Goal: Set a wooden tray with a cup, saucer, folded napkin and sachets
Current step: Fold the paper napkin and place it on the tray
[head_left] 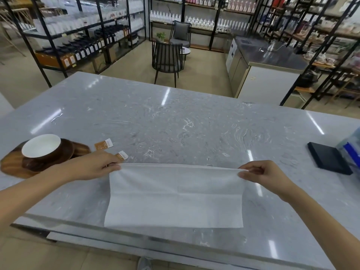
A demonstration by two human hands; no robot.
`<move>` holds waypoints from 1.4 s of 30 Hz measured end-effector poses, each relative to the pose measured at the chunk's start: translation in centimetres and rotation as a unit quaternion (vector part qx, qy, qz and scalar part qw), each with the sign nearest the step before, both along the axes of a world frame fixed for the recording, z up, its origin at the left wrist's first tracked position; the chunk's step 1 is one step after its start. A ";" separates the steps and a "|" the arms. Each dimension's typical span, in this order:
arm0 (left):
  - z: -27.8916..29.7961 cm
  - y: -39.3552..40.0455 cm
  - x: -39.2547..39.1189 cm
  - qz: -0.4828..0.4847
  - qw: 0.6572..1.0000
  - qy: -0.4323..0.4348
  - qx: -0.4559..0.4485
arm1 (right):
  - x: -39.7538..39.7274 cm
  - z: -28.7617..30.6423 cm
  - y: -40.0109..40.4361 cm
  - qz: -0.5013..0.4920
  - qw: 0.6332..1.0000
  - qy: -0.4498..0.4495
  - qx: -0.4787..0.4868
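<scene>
Both arms reach forward over the grey marble counter [175, 121]. The left hand [93, 168] and right hand [263, 173] each pinch a far corner of the white napkin [175, 195] between thumb and fingers. Its long axis runs left to right, the near edge at the counter's lip. 2 sachets [104, 146] lie beside the left hand, next to a wooden tray [11, 166] bearing a saucer [48, 158] and white cup [41, 146]. A black pad [329, 160] sits well right.

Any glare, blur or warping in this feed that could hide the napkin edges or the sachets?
Head view: ceiling lights streak across the marble counter, none over the napkin; both sachets stay readable; wide-angle warping bends the counter edges; the blue-and-clear thing at far right is blurred.
</scene>
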State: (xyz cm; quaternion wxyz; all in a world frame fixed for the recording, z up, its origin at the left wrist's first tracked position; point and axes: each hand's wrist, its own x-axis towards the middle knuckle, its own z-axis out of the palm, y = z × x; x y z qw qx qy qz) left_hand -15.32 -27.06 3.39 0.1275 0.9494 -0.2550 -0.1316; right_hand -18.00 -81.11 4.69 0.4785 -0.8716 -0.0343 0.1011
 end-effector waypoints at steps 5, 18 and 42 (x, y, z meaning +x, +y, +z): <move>1.7 -0.3 -1.1 0.041 0.995 0.052 -0.078 | -0.9 1.2 -0.1 -0.027 0.999 -0.026 0.034; 3.5 -1.3 -6.3 0.034 0.995 -0.027 -0.089 | -4.9 3.3 -1.4 -0.060 0.996 -0.063 0.032; 6.4 -3.5 -11.3 0.170 0.887 -0.040 -0.428 | -11.2 1.2 -4.6 -0.153 0.961 -0.133 0.187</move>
